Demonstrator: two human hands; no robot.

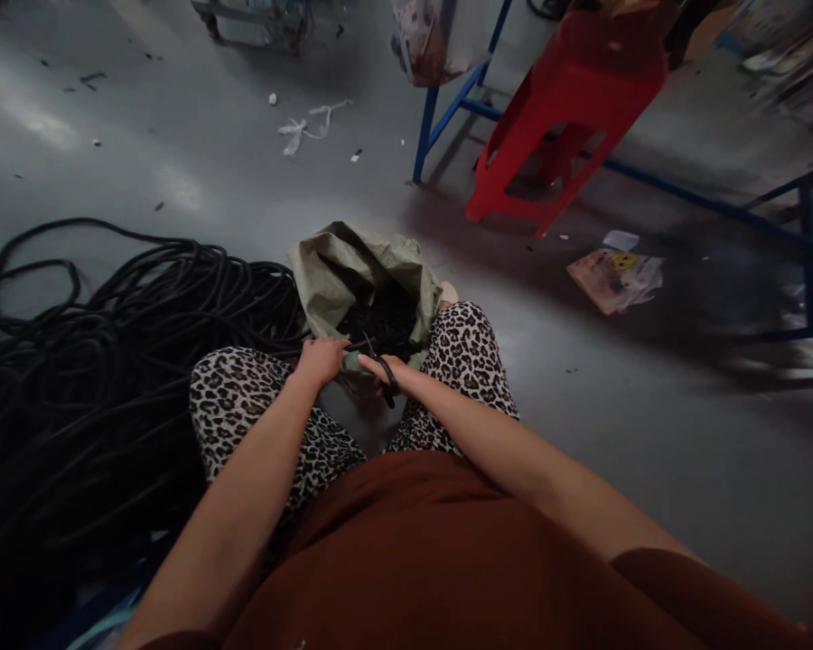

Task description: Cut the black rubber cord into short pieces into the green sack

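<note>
Between my knees stands an open greenish woven sack (318, 289) with small black pieces (383, 320) inside. My left hand (323, 358) is closed on a black hose at the sack's near edge. Black-handled scissors (388, 377) are in my right hand (386, 370), its fingers round the handles and the blades pointing toward the sack. The two hands are close together, a small gap between them. Long black hose (176, 298) lies in a large tangled heap at the left, running up to my left hand.
A red plastic stool (583, 81) stands at the upper right by a blue metal frame (430, 131). A printed plastic bag (613, 280) lies on the floor at the right. White scraps (296, 134) and a wheeled cart (254, 18) are farther off.
</note>
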